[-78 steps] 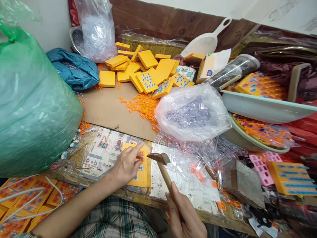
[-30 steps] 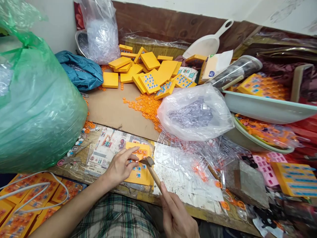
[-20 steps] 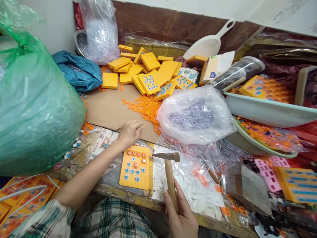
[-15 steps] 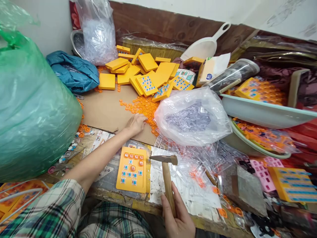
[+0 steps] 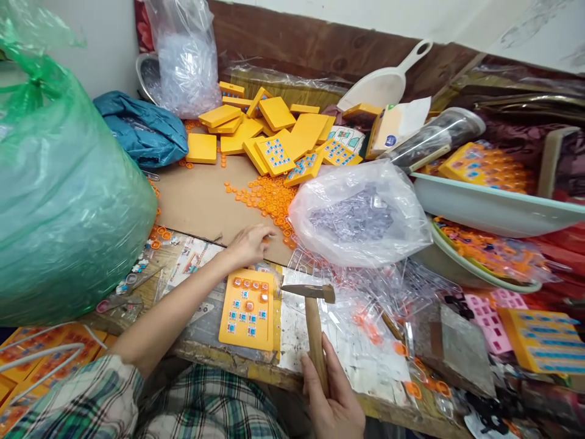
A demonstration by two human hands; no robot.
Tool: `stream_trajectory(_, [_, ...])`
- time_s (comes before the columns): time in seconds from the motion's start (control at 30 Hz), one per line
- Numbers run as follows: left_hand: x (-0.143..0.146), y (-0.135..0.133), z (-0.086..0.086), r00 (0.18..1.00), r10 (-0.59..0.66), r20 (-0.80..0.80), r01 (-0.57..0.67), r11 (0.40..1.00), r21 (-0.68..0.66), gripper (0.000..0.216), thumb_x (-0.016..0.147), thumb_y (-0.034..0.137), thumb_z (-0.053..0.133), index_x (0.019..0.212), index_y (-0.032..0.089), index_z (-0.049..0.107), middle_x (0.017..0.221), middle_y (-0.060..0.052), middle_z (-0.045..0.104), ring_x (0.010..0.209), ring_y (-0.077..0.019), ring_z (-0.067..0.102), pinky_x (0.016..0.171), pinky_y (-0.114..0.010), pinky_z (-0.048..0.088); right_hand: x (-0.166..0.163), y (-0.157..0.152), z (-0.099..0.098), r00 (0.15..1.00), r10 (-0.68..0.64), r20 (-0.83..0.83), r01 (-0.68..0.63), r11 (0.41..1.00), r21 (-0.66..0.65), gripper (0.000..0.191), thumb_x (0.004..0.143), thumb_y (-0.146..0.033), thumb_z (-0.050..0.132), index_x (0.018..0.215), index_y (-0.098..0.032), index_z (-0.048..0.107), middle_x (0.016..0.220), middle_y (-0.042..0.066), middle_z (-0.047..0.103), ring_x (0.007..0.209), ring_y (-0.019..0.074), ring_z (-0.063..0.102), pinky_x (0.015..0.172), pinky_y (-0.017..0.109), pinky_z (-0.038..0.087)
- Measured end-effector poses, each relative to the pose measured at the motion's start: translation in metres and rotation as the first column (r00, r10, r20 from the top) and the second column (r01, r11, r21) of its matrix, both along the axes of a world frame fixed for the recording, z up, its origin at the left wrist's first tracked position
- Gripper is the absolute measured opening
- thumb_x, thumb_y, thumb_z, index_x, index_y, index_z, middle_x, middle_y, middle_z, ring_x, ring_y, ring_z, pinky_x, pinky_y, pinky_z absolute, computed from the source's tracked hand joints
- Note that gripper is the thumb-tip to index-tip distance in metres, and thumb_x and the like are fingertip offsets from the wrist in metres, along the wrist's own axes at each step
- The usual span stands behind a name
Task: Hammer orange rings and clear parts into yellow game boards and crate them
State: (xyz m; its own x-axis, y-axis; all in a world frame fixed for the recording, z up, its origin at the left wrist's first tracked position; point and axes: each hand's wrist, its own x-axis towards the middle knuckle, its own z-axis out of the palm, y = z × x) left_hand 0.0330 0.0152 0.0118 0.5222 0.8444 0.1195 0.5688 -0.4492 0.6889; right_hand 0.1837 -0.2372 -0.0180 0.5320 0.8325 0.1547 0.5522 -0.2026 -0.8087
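A yellow keypad panel (image 5: 247, 310) with orange and blue buttons lies flat at the table's front edge. My left hand (image 5: 247, 243) hovers just beyond it, fingers pinched together, with a small orange piece seeming to show at the fingertips, near the pile of loose orange buttons (image 5: 269, 198). My right hand (image 5: 333, 403) grips the wooden handle of a small hammer (image 5: 312, 305). The hammer's metal head hangs level just right of the panel.
A big green plastic bag (image 5: 68, 183) fills the left. A clear bag of transparent parts (image 5: 359, 216) sits right of centre. Stacked yellow panels (image 5: 269, 131), a white scoop (image 5: 384, 79), bowls (image 5: 484, 204) and a metal block (image 5: 450, 344) crowd the back and right.
My left hand left the panel, reached out to the orange button pile, then drew back toward the panel. The hammer lifted off the panel and now hangs beside it.
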Motion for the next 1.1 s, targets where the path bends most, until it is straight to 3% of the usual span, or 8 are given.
stream_trajectory(0.13, [-0.045, -0.072, 0.008, 0.978, -0.025, 0.207, 0.035, 0.998, -0.045, 0.042, 0.082, 0.007, 0.047, 0.122, 0.018, 0.049, 0.100, -0.006, 0.065, 0.095, -0.0172, 0.061, 0.089, -0.031, 0.050, -0.008, -0.009, 0.006, 0.987, 0.118, 0.108, -0.130, 0.985, 0.110, 0.042, 0.083, -0.021, 0.063, 0.125, -0.024, 0.060, 0.117, 0.005, 0.068, 0.098, 0.0234, 0.068, 0.087, 0.034, 0.056])
stream_trajectory(0.27, [-0.072, -0.120, -0.004, 0.972, -0.031, 0.232, 0.053, 0.995, -0.087, 0.045, 0.084, 0.006, 0.045, 0.127, 0.020, 0.043, 0.104, -0.007, 0.063, 0.099, -0.0184, 0.061, 0.090, -0.033, 0.050, -0.018, -0.006, 0.019, 0.932, 0.313, 0.185, -0.339, 0.931, 0.136, 0.052, 0.085, -0.010, 0.058, 0.132, -0.032, 0.052, 0.110, 0.003, 0.069, 0.089, 0.0189, 0.069, 0.079, 0.030, 0.056])
stream_trajectory(0.47, [-0.072, -0.121, -0.017, 0.967, 0.000, 0.254, 0.023, 0.996, -0.087, 0.047, 0.085, 0.007, 0.045, 0.130, 0.019, 0.041, 0.104, -0.009, 0.065, 0.099, -0.0191, 0.062, 0.091, -0.035, 0.051, -0.024, 0.004, 0.030, 0.848, 0.447, 0.286, -0.486, 0.870, 0.082, 0.058, 0.087, -0.006, 0.054, 0.138, -0.030, 0.045, 0.099, 0.005, 0.070, 0.086, 0.0170, 0.068, 0.071, 0.026, 0.055])
stream_trajectory(0.67, [-0.082, -0.134, -0.014, 0.947, 0.029, 0.320, 0.004, 0.995, -0.104, 0.046, 0.087, 0.011, 0.047, 0.131, 0.022, 0.039, 0.104, -0.006, 0.066, 0.099, -0.0173, 0.062, 0.093, -0.034, 0.050, -0.024, -0.006, 0.032, 0.860, 0.429, 0.277, -0.475, 0.872, 0.121, 0.061, 0.086, -0.004, 0.054, 0.139, -0.032, 0.043, 0.099, 0.004, 0.069, 0.085, 0.0163, 0.068, 0.072, 0.026, 0.055])
stream_trajectory(0.9, [-0.080, -0.146, -0.022, 0.934, 0.091, 0.345, -0.051, 0.991, -0.122, 0.051, 0.086, 0.012, 0.052, 0.134, 0.022, 0.038, 0.102, -0.005, 0.070, 0.098, -0.0156, 0.065, 0.092, -0.032, 0.051, -0.021, -0.010, 0.030, 0.775, 0.535, 0.336, -0.551, 0.832, -0.055, 0.058, 0.089, -0.008, 0.048, 0.141, -0.031, 0.040, 0.100, 0.005, 0.070, 0.085, 0.0146, 0.069, 0.070, 0.022, 0.054])
stream_trajectory(1.1, [-0.077, -0.144, -0.017, 0.914, 0.187, 0.359, -0.118, 0.971, -0.207, 0.049, 0.083, 0.011, 0.055, 0.129, 0.021, 0.042, 0.095, -0.004, 0.070, 0.096, -0.0156, 0.065, 0.092, -0.033, 0.051, -0.023, -0.011, 0.034, 0.805, 0.456, 0.381, -0.512, 0.857, 0.055, 0.057, 0.088, -0.009, 0.049, 0.140, -0.032, 0.043, 0.101, 0.006, 0.070, 0.087, 0.0174, 0.069, 0.068, 0.024, 0.055])
